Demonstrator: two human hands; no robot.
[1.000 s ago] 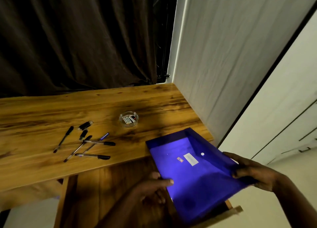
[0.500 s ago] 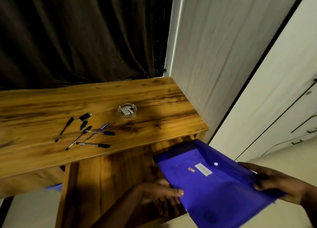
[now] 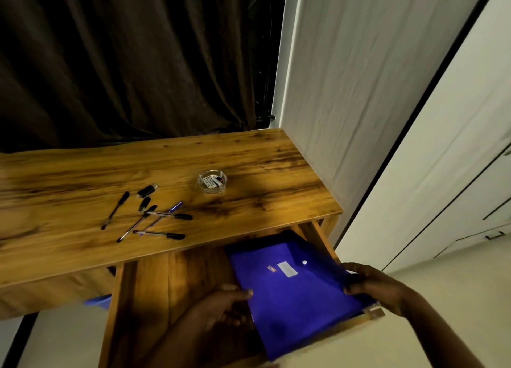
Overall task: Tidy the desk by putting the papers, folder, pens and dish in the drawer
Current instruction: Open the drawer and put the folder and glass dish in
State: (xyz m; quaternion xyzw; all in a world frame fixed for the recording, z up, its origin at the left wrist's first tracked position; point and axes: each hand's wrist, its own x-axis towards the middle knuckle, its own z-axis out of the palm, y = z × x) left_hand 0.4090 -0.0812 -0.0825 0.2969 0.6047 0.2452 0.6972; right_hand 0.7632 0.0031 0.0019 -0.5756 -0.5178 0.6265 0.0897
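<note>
A blue plastic folder (image 3: 293, 293) with a white label and snap button lies inside the open wooden drawer (image 3: 177, 282), against its right side. My left hand (image 3: 221, 308) grips the folder's left edge, thumb on top. My right hand (image 3: 373, 287) grips its right edge by the drawer's right wall. On the desk top (image 3: 249, 157), several pens (image 3: 152, 218) lie scattered at the left. A clear glass dish (image 3: 212, 181) with small items inside stands in the middle. No loose papers are visible.
A dark curtain (image 3: 124, 63) hangs behind the desk. A white wall panel (image 3: 345, 91) stands right against the desk's right end, with white cupboard doors (image 3: 456, 187) further right. Something blue (image 3: 96, 302) shows under the desk at the left.
Both hands have carried the folder from over the desk's front corner down into the open drawer, where it now lies lower and flatter.
</note>
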